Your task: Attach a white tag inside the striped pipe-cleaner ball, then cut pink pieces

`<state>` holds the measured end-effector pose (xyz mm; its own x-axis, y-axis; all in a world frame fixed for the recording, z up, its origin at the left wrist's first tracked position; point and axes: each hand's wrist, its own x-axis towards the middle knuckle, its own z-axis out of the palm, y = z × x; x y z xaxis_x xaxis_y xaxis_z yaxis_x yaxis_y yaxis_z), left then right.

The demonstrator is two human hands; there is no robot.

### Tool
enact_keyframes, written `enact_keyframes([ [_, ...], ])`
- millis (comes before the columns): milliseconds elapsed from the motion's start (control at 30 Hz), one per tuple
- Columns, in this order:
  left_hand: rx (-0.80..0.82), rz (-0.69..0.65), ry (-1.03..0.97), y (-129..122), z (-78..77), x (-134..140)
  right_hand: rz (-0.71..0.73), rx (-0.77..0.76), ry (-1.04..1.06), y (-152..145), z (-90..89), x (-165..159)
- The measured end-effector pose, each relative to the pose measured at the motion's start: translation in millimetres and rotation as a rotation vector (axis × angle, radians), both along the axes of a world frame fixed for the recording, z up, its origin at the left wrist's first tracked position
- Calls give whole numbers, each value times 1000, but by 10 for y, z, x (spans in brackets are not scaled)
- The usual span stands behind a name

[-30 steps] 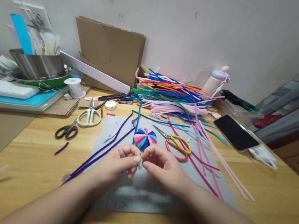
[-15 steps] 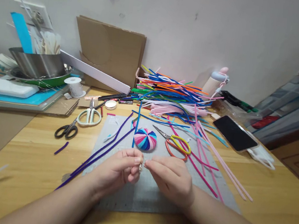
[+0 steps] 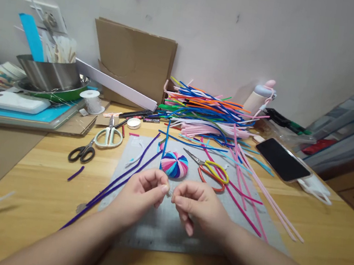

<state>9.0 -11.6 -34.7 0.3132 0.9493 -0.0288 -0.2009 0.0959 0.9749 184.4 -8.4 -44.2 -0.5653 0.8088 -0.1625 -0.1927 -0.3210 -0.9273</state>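
My left hand point(image 3: 146, 190) is closed in a pinch on a small shiny piece point(image 3: 169, 194), too small to name. Close beside it, my right hand point(image 3: 198, 203) has thumb and forefinger pressed together at the piece's other side; I cannot tell what is between them. Just beyond my fingers lies a round ball point(image 3: 174, 165) of pink, blue, white and purple pipe cleaners on the grey cutting mat point(image 3: 149, 238). Right of the ball rest scissors with yellow and orange handles point(image 3: 212, 173). Two dark purple pipe cleaners point(image 3: 125, 173) stretch past my left hand.
A heap of coloured pipe cleaners point(image 3: 209, 110) lies against the wall. White-handled scissors point(image 3: 109, 136), black-handled scissors point(image 3: 82, 153) and a spool point(image 3: 91, 100) are on the left. Pink pipe cleaners point(image 3: 269, 198) and a phone point(image 3: 283, 159) lie on the right.
My right hand's fingers have gone from extended to a pinch close to the small piece. My left hand has turned a little and stays closed. The whole view has shifted slightly.
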Motion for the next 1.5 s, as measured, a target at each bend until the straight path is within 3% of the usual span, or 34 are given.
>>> enact_keyframes([
  [167, 34, 24, 23, -18, 8, 19, 171, -259, 156, 59, 23, -2],
  [233, 29, 20, 10, -7, -23, 16, 192, -270, 158, 52, 29, -17],
  [333, 7, 21, -26, 15, -69, 7, 40, -49, 58, 4, 22, -43],
  [433, -13, 30, -40, 27, -88, 9, -162, 335, -134, -57, -1, -51],
  [567, -29, 15, -63, 26, -98, 26, -317, 855, -402, -97, -32, -28],
  [633, -38, 14, -71, 25, -108, 31, -345, 985, -469, -96, -37, -14],
  [767, -47, 33, -77, 22, -117, 39, -344, 1071, -522, -85, -22, 0],
  [1167, -60, 50, -80, 10, -62, 71, -283, 1042, -509, -90, -17, -18],
  [1267, -76, 52, -83, 11, -66, 81, -308, 940, -467, -105, -53, -41],
  [1500, -210, 33, -230, -3, -91, 145, -300, 545, -290, -119, -57, -113],
])
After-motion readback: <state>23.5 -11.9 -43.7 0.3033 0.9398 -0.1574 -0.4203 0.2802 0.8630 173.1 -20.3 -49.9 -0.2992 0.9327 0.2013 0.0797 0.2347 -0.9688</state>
